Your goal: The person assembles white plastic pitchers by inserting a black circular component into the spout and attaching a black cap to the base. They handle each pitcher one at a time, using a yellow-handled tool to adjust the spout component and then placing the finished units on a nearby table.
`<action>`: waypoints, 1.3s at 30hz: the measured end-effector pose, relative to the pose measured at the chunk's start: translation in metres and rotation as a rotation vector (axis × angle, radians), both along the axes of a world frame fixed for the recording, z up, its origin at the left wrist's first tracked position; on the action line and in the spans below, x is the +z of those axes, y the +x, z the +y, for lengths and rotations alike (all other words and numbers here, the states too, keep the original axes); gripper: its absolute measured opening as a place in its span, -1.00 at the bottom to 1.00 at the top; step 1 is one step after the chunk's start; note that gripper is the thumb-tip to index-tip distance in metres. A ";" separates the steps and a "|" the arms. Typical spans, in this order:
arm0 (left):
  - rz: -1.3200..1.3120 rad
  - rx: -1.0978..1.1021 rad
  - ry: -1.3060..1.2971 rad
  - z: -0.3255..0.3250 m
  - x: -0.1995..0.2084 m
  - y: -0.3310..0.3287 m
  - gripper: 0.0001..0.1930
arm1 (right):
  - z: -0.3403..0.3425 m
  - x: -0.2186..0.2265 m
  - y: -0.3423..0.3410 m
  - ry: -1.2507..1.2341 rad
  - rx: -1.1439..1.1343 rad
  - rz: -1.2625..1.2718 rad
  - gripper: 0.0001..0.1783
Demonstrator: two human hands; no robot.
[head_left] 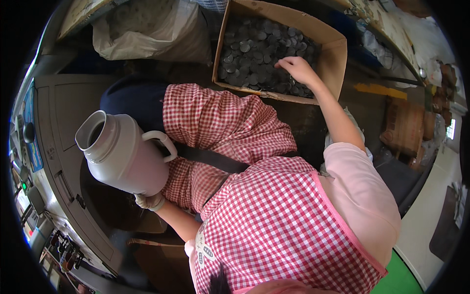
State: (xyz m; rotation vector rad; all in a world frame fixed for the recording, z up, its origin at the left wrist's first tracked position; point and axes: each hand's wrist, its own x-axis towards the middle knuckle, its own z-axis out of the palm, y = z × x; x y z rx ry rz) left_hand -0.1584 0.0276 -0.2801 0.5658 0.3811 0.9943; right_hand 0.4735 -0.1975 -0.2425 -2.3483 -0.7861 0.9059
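A pale grey-white jug (128, 164) with a wide open mouth and a side handle rests tilted against my left thigh. My left hand (150, 201), in a whitish glove, is closed at its lower end, and the jug hides most of the fingers. Over the right part of an open cardboard box (334, 66) reaches my right hand (296, 69), bare, with its fingers bent together. Many dark grey round discs (247, 58) lie loose in the box, right under that hand. Whether a disc is between its fingers cannot be made out.
A full whitish sack (152, 34) stands to the left of the box. At the left is a grey cabinet (73, 112) with a handle. Brown cartons (402, 125) are stacked at the right. My lap is under a red checked apron (284, 215).
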 end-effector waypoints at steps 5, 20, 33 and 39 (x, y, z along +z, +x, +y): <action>0.063 0.082 -0.022 -0.007 0.001 -0.005 -0.19 | -0.026 -0.031 0.028 0.095 -0.161 -0.201 -0.69; -0.186 0.254 -0.226 -0.066 0.035 0.034 -0.16 | -0.002 -0.079 0.044 0.172 -0.173 -0.368 -0.64; -0.231 0.108 -0.176 -0.063 0.032 0.045 -0.21 | -0.001 -0.079 0.040 0.151 -0.260 -0.092 -0.76; 0.049 0.362 -0.208 -0.070 0.065 0.053 -0.37 | 0.014 -0.001 0.014 0.356 -0.401 0.278 -0.70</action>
